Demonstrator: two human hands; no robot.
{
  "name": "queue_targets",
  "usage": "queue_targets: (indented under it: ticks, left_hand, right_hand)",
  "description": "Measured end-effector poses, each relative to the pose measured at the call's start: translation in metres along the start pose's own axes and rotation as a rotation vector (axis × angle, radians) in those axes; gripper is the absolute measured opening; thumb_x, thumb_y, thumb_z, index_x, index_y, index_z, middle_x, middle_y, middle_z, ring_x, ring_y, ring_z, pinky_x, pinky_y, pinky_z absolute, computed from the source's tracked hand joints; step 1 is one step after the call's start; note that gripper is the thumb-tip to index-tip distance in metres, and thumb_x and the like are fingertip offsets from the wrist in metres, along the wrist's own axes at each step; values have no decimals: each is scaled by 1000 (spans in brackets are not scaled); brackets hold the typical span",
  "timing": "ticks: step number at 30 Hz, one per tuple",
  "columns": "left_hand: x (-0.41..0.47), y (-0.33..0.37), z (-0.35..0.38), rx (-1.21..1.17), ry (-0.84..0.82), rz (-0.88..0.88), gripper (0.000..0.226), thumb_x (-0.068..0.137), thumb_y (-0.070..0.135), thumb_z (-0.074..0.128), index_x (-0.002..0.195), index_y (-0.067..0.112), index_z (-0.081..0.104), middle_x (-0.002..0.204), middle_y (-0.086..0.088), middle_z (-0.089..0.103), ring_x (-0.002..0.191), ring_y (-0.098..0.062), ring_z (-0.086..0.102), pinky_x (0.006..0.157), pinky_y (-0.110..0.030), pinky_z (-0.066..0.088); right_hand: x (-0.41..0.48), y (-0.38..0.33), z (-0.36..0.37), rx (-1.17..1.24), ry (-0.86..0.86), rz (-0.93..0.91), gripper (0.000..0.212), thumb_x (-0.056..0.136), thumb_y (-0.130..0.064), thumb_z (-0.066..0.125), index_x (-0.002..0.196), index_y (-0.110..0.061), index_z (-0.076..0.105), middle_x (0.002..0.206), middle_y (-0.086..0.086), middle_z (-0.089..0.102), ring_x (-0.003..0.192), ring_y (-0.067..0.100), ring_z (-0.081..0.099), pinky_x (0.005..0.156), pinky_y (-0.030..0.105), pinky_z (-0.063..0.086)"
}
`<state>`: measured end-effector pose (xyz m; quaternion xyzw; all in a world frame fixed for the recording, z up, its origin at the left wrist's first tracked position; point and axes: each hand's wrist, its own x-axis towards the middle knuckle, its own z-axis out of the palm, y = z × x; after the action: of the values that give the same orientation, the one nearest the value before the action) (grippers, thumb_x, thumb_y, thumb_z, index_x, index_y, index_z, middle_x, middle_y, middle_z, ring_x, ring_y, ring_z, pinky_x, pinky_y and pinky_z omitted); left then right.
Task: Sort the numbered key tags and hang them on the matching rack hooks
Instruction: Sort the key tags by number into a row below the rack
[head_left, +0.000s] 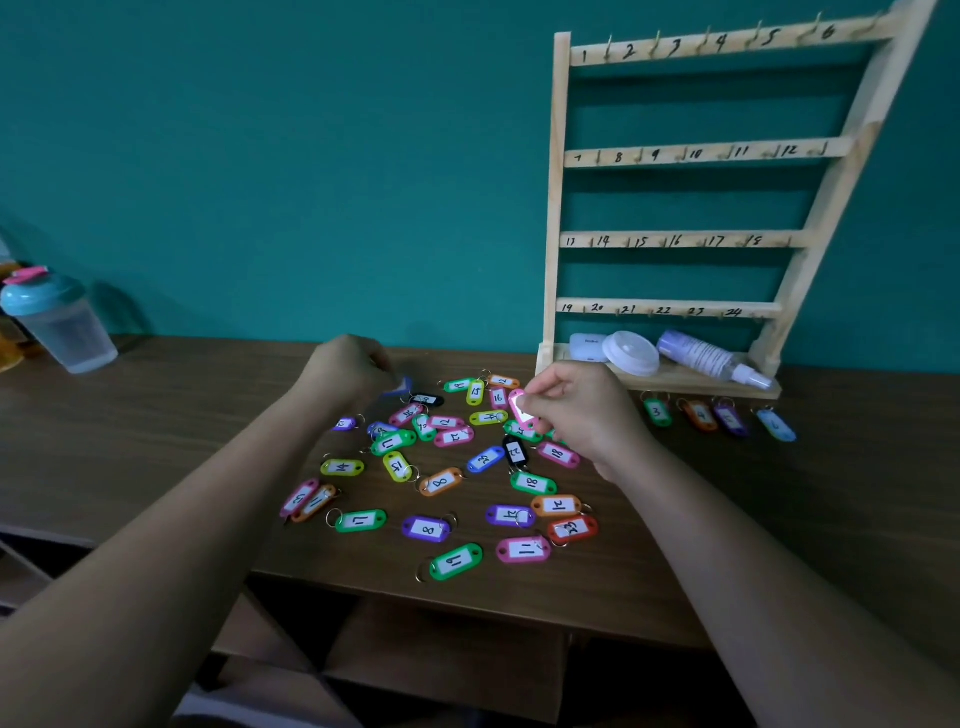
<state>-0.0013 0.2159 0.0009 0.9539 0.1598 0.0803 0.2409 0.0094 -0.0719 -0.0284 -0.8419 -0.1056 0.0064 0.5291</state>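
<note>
Several coloured numbered key tags (441, 482) lie scattered on the dark wooden table (156, 441). The wooden rack (675, 239) leans against the teal wall at the right, its hooks numbered 1 to 24 and all bare. My right hand (582, 415) pinches a pink tag (521, 410) just above the pile. My left hand (345, 371) is closed on a blue tag (397, 388) at the pile's far left edge. Several tags lie in a row in front of the rack base: green (657, 412), orange (700, 415), purple (731, 420), light blue (776, 425).
On the rack's bottom shelf rest a white case (588, 347), a round white lid (631, 352) and a spray bottle (709, 358). A teal-lidded shaker bottle (54, 317) stands at the far left. The table's front edge runs below the pile.
</note>
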Motion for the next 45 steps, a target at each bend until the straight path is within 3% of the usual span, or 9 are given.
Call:
queue_targets:
  ticks: [5, 9, 15, 18, 25, 29, 36, 41, 45]
  left_hand:
    - [-34, 33, 15, -404, -11, 12, 9, 90, 27, 81, 86, 21, 75, 85, 2, 76, 80, -14, 67, 65, -28, 47]
    - [-52, 57, 40, -589, -131, 4, 11, 89, 24, 82, 90, 15, 76, 77, -6, 77, 69, -15, 67, 67, -31, 50]
    - [-70, 83, 62, -833, -240, -122, 10, 95, 15, 76, 98, 6, 73, 66, -9, 71, 50, -12, 57, 52, -24, 45]
    - [-75, 89, 72, -870, -245, -143, 10, 94, 15, 76, 97, 7, 72, 68, -8, 68, 50, -12, 57, 47, -24, 41]
    - [-81, 100, 86, -802, -304, -124, 12, 92, 24, 80, 94, 14, 75, 72, 0, 72, 56, -8, 61, 49, -24, 39]
    - [-82, 111, 92, -830, -309, -127, 13, 93, 21, 79, 99, 11, 73, 82, -7, 77, 66, -11, 71, 49, -22, 41]
    - [-88, 136, 107, -789, -213, -18, 18, 88, 16, 85, 94, 3, 73, 78, -14, 74, 58, -13, 63, 46, -18, 47]
    - [-87, 156, 114, -673, -187, 54, 20, 83, 22, 90, 90, 12, 75, 86, -5, 77, 74, -14, 69, 48, -21, 53]
    - [-80, 163, 128, -497, -191, 100, 18, 79, 30, 92, 80, 22, 75, 80, 1, 76, 70, -14, 66, 57, -27, 50]
  right_hand:
    - [-7, -3, -6, 89, -60, 56, 11, 90, -6, 76, 95, -16, 78, 84, 4, 78, 73, 15, 76, 62, 26, 59]
    - [-13, -2, -11, 162, -102, 89, 10, 92, -5, 75, 97, -13, 78, 81, 8, 79, 77, 23, 78, 68, 33, 65]
    - [-18, 5, -19, 237, -127, 131, 8, 92, -1, 76, 99, -6, 75, 78, 15, 79, 70, 23, 76, 60, 29, 59]
    - [-19, 9, -26, 261, -126, 134, 9, 91, -1, 78, 99, -4, 75, 82, 17, 79, 69, 21, 75, 63, 30, 62]
    - [-22, 16, -42, 294, -125, 134, 12, 93, -4, 79, 104, -4, 76, 89, 17, 80, 72, 14, 77, 62, 23, 60]
    - [-21, 22, -48, 289, -105, 144, 12, 93, -6, 80, 104, -5, 77, 88, 14, 80, 73, 15, 76, 63, 24, 59]
    - [-24, 29, -71, 190, -36, 115, 4, 94, -10, 79, 98, -10, 78, 81, 8, 80, 75, 18, 77, 70, 30, 63]
    - [-22, 38, -89, 66, 49, 92, 6, 90, -10, 82, 92, -11, 76, 75, 5, 79, 73, 19, 78, 67, 31, 62]
    - [-22, 47, -98, -24, 72, 123, 10, 85, -8, 84, 89, -11, 75, 74, 6, 79, 71, 19, 79, 62, 31, 60]
